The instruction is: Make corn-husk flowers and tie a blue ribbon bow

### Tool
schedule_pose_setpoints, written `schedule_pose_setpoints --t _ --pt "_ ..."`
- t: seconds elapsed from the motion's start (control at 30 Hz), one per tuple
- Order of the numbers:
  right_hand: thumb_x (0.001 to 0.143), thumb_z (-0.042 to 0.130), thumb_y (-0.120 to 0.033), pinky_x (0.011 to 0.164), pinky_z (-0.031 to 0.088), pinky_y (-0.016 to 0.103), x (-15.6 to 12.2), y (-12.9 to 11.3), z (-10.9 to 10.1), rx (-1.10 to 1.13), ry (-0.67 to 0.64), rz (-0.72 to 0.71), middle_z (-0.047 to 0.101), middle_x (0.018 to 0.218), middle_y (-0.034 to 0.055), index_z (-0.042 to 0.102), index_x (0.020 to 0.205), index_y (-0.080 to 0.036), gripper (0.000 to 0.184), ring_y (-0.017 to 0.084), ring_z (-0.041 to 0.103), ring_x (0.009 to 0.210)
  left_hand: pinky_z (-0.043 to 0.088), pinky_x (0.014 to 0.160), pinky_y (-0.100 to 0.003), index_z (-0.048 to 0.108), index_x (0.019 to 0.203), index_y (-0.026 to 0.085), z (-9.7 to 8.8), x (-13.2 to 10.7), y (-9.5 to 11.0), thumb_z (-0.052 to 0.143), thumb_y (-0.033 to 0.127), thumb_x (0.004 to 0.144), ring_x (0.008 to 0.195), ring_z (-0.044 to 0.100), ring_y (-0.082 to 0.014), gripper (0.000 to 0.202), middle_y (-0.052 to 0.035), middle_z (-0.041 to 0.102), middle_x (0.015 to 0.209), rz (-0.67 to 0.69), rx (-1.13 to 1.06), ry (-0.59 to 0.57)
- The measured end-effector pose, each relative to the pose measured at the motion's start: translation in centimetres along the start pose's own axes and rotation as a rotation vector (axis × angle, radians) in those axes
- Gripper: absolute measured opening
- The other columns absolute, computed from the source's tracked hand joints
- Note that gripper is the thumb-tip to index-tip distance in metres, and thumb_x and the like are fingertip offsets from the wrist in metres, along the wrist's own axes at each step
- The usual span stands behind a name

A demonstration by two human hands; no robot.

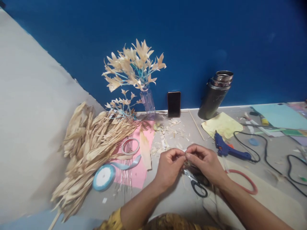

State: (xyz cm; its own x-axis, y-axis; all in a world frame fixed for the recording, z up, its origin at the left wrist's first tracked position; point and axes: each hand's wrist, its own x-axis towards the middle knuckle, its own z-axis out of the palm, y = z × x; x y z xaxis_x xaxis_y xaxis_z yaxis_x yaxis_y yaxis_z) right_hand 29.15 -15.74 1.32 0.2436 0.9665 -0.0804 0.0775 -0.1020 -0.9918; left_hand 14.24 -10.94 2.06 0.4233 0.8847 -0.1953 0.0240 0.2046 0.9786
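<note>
My left hand (169, 169) and my right hand (206, 162) meet fingertip to fingertip above the table. Both are closed in a pinch around something small that I cannot make out. Just below them lies a pair of scissors (199, 189) with black handles, its far part shaded under my right hand. A red loop-shaped handle (254, 188) shows beside my right wrist, the rest hidden by the arm. To the right of my right hand rests a blue glue gun (226, 149). Pale scraps (163, 143) are scattered beyond my left hand.
Dried corn husks (93, 150) heap at left, beside a blue ribbon spool (104, 177), a tape roll (122, 147) and pink paper (140, 179). Husk flowers (134, 64) stand in a clear vase (148, 102). A phone (174, 104) and dark flask (212, 100) lean behind; a black cable (265, 150) runs right.
</note>
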Motion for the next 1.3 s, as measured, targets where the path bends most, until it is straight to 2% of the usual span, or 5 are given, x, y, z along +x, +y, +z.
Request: schedule_pose_setpoints --t 0.43,0.67,0.9,1.07,1.3 --pt "0.082 0.065 -0.040 0.058 0.045 0.025 0.2 -0.3 -0.3 -0.085 0.021 -0.125 0.065 0.075 0.0004 0.068 0.078 -0.019 0.022 0.015 0.057 0.063 0.037 0.052 -0.023 0.062 0.070 0.017 -0.3 0.2 -0.2 0.068 0.028 0.076 0.050 0.047 -0.0108 0.014 0.0016 0.057 0.055 -0.025 -0.063 0.036" --pt "0.093 0.055 -0.039 0.066 0.051 0.027 -2.4 -2.4 -4.9 -0.515 0.002 -0.218 0.070 0.081 0.0031 0.068 0.076 -0.023 0.026 0.019 0.066 0.073 0.039 0.054 -0.023 0.067 0.072 0.015 -2.8 -0.4 1.7 0.073 0.030 0.076 0.052 0.050 -0.0098 0.017 0.0000 0.059 0.058 -0.028 -0.143 0.094" --pt "0.094 0.057 -0.047 0.063 0.058 0.022 -7.9 2.4 -9.0 -0.766 0.112 -0.145 0.078 0.088 0.0032 0.075 0.089 -0.027 0.027 0.020 0.075 0.074 0.036 0.051 -0.020 0.067 0.072 0.014 -5.5 -1.5 1.4 0.080 0.030 0.074 0.050 0.049 -0.0083 0.021 0.0005 0.060 0.057 -0.119 -0.249 0.112" --pt "0.096 0.054 -0.047 0.069 0.059 0.026 -9.5 3.8 -5.9 -0.731 0.112 -0.107 0.078 0.088 0.0049 0.074 0.088 -0.026 0.030 0.022 0.075 0.081 0.034 0.049 -0.018 0.068 0.074 0.014 -6.1 -1.8 3.7 0.086 0.032 0.072 0.048 0.046 -0.0061 0.025 0.0024 0.059 0.056 -0.053 -0.403 0.104" --pt "0.088 0.060 -0.027 0.077 0.054 0.032 -5.4 -0.8 1.5 -0.631 -0.389 -0.166 0.077 0.101 0.0086 0.069 0.122 -0.022 0.036 0.022 0.070 0.082 0.037 0.047 -0.017 0.068 0.076 0.018 -4.4 -1.8 11.5 0.084 0.022 0.076 0.049 0.044 -0.0034 0.016 0.0032 0.065 0.074 0.292 -0.590 0.022"
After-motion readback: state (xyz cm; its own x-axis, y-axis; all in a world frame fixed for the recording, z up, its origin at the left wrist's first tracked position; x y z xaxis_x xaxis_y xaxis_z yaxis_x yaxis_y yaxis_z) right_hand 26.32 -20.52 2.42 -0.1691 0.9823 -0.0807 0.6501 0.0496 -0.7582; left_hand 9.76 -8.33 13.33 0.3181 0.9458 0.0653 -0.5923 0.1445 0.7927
